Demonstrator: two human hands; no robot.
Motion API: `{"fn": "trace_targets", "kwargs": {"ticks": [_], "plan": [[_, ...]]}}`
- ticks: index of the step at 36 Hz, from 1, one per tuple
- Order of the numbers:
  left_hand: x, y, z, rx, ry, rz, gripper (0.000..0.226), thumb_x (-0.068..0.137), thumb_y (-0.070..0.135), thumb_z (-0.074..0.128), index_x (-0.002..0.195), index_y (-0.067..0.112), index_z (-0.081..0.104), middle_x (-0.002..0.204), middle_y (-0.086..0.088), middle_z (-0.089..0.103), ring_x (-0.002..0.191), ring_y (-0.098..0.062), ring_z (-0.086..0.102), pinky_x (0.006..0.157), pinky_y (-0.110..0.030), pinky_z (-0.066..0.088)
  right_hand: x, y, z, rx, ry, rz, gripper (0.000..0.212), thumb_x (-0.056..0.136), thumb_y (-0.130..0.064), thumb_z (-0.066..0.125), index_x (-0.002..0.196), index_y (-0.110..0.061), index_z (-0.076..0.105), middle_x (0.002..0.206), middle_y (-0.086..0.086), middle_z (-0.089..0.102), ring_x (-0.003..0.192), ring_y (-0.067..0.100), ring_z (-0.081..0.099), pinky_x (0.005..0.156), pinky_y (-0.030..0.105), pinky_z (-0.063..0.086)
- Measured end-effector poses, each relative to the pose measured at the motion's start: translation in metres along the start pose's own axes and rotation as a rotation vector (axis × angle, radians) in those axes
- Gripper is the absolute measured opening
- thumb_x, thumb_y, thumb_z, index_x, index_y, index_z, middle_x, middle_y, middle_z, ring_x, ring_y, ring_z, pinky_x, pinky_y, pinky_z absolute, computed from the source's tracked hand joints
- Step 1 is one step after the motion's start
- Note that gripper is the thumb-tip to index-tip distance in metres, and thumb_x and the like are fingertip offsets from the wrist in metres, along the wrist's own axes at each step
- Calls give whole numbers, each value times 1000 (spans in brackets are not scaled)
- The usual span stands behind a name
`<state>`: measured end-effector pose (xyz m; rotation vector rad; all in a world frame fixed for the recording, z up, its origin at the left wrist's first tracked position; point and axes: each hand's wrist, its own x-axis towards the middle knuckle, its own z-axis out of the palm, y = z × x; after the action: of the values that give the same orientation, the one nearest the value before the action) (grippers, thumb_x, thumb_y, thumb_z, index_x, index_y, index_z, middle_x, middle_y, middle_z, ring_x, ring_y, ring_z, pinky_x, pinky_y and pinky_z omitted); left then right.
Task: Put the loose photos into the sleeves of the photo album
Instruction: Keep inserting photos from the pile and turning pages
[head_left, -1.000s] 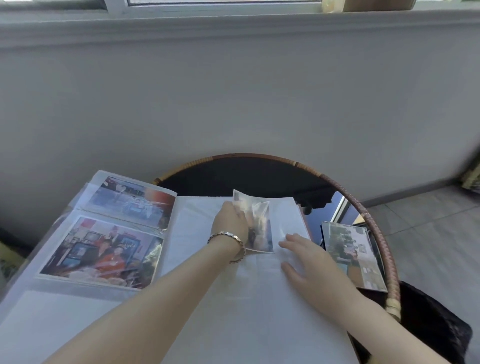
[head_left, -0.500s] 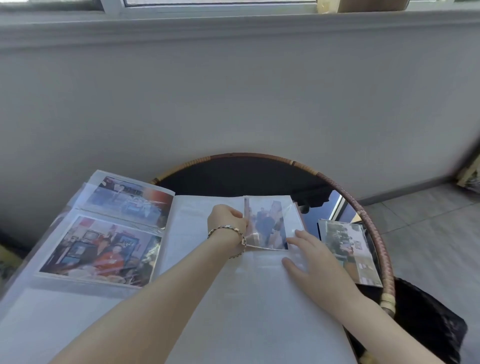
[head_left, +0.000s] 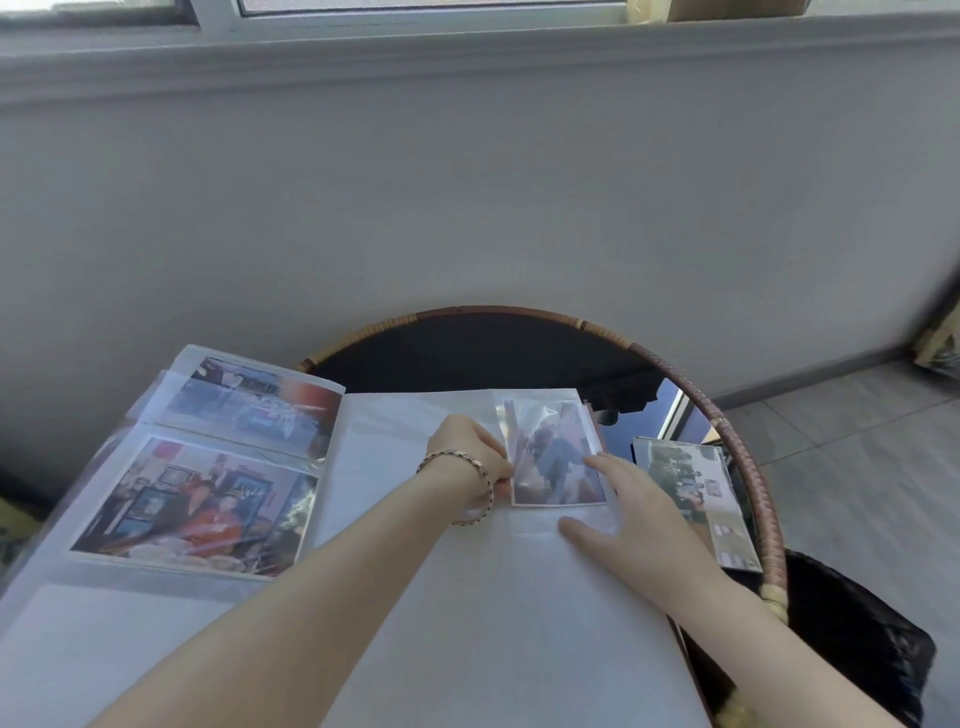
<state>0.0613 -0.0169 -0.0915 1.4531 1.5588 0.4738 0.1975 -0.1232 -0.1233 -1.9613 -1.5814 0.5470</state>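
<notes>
Your right hand (head_left: 631, 512): at 1 o'clock from you, palm down on the right page of the photo album (head_left: 467, 597). The fingers are straight and spread apart, gripping nothing. The forefinger tip touches the right edge of the photo (head_left: 558, 462).
Your left hand (head_left: 465, 457): at 12 o'clock, just left of the right hand. The fingers are curled together, pinching the photo at its lower left edge. You cannot tell whether the clear film is caught in the pinch too.
Your left wrist: a metal chain bracelet (head_left: 480, 499).
Item in work: the photo stands in upright format at the right end of the upper sleeve (head_left: 389, 441) of the right page, between your two hands. Film glare crosses its top and left side. How far in it sits cannot be told.
Left page, 10 o'clock: two landscape prints already sleeved, the nearer print (head_left: 200, 512) and the farther print (head_left: 257, 410) just beyond it.
Stack at 2 o'clock: loose photos (head_left: 693, 499) lie on the glass just beside the album's right edge, apart from your right hand.
Support: a round tabletop (head_left: 467, 353) of dark glass with a wound cane rim.
Backdrop, 12 o'clock: a grey wall (head_left: 467, 182) with a window ledge above.
</notes>
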Motion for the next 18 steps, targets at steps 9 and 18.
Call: {"fn": "trace_targets", "kwargs": {"ticks": [9, 18], "plan": [[5, -1, 7, 2, 5, 41, 9, 75, 10, 63, 69, 14, 58, 63, -9, 48, 55, -21, 42, 55, -29, 39, 1, -2, -1, 12, 8, -16, 67, 82, -32, 67, 141, -24, 34, 143, -10, 37, 132, 5, 31, 97, 11, 20], [7, 0, 18, -129, 81, 144, 22, 76, 4, 71, 74, 22, 59, 70, 8, 57, 79, -21, 60, 81, -32, 54, 1, -1, -3, 2, 7, -30, 65, 83, -33, 67, 139, -22, 37, 140, -10, 39, 130, 4, 32, 92, 7, 18]]}}
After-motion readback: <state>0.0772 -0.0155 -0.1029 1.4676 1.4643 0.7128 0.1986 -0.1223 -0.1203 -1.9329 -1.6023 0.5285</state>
